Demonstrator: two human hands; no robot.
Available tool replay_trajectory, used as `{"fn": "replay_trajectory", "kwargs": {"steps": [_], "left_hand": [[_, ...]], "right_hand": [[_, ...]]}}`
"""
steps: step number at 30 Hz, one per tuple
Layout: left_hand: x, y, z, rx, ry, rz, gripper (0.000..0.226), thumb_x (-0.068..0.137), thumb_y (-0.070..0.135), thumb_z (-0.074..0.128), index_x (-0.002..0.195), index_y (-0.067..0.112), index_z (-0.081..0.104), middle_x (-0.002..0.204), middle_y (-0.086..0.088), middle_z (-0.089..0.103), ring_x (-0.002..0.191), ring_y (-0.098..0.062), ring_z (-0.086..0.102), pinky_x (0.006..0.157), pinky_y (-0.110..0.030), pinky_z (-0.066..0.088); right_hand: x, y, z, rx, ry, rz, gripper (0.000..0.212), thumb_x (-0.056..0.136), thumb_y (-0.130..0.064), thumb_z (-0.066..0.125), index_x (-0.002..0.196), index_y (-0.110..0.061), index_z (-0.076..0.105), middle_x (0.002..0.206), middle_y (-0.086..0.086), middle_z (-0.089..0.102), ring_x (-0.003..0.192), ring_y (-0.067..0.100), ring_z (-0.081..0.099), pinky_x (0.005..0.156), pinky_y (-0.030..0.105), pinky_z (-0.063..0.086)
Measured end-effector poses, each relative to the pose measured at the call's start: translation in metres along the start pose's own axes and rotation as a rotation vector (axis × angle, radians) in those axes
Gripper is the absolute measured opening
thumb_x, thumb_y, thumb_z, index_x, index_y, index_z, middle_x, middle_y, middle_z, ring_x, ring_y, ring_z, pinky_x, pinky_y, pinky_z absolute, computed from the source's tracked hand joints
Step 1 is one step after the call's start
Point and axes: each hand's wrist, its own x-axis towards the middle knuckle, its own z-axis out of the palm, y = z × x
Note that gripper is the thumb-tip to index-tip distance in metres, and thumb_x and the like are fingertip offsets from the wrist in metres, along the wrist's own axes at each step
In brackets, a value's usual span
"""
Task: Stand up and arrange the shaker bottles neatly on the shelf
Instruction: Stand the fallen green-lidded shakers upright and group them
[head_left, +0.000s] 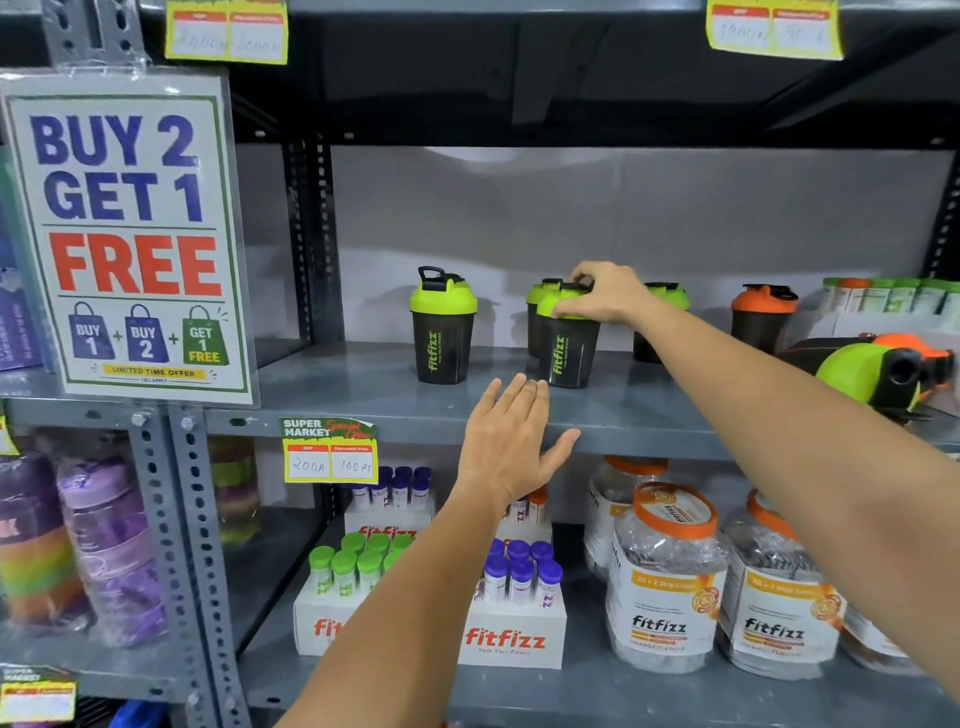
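Fingers (574, 306) of the right hand (605, 293) grasp the green lid of a black shaker bottle (565, 353) standing on the grey shelf (363, 384). Left hand (511, 441) is flat and released, just in front of it. One more bottle (443, 332) stands alone nearby, and a green-lidded bottle (867, 371) lies tipped over at the right.

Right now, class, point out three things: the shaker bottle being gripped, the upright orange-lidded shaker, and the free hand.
Gripped shaker bottle (563, 358): head view, on its black body by the logo.
Orange-lidded shaker (761, 325): head view, on its dark body.
Left hand (511, 441): head view, on its back.
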Motion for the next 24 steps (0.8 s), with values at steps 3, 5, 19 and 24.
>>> {"fn": "replay_trajectory", "kwargs": {"steps": [3, 5, 19, 24], "left_hand": [[0.0, -0.003, 0.001, -0.032, 0.021, 0.016, 0.064, 0.092, 0.052, 0.036, 0.124, 0.003, 0.062, 0.121, -0.01, 0.068, 0.122, -0.024, 0.056, 0.107, -0.043, 0.041], [0.001, -0.005, 0.003, -0.043, 0.025, 0.021, 0.063, 0.092, 0.052, 0.037, 0.123, 0.004, 0.063, 0.12, -0.01, 0.068, 0.121, -0.024, 0.057, 0.105, -0.044, 0.042], [0.065, 0.103, -0.007, -0.13, -0.04, 0.108, 0.082, 0.091, 0.062, 0.023, 0.135, -0.002, 0.049, 0.136, -0.017, 0.055, 0.136, -0.029, 0.039, 0.116, -0.046, 0.021], [0.055, 0.116, 0.011, -0.037, -0.179, 0.094, 0.091, 0.088, 0.067, 0.007, 0.142, 0.001, 0.039, 0.145, -0.014, 0.047, 0.142, -0.027, 0.029, 0.117, -0.046, 0.014]], "right_hand": [[-0.005, 0.001, 0.0, 0.084, -0.055, 0.024, 0.057, 0.074, -0.04, 0.075, 0.126, -0.022, 0.057, 0.138, 0.009, 0.054, 0.121, 0.026, 0.05, 0.086, 0.026, 0.039], [-0.013, 0.004, -0.011, 0.192, -0.055, 0.021, 0.074, 0.072, -0.048, 0.077, 0.134, -0.021, 0.048, 0.144, 0.007, 0.048, 0.129, 0.027, 0.046, 0.091, 0.029, 0.037], [-0.09, 0.118, -0.136, -0.843, -0.237, 0.631, 0.108, 0.051, -0.079, 0.071, 0.14, -0.022, 0.047, 0.146, 0.005, 0.049, 0.128, 0.034, 0.053, 0.103, 0.049, 0.044], [-0.104, 0.131, -0.123, -0.907, -0.215, 0.579, 0.095, 0.053, -0.073, 0.071, 0.13, -0.021, 0.054, 0.132, 0.005, 0.058, 0.114, 0.032, 0.061, 0.094, 0.04, 0.051]]}}
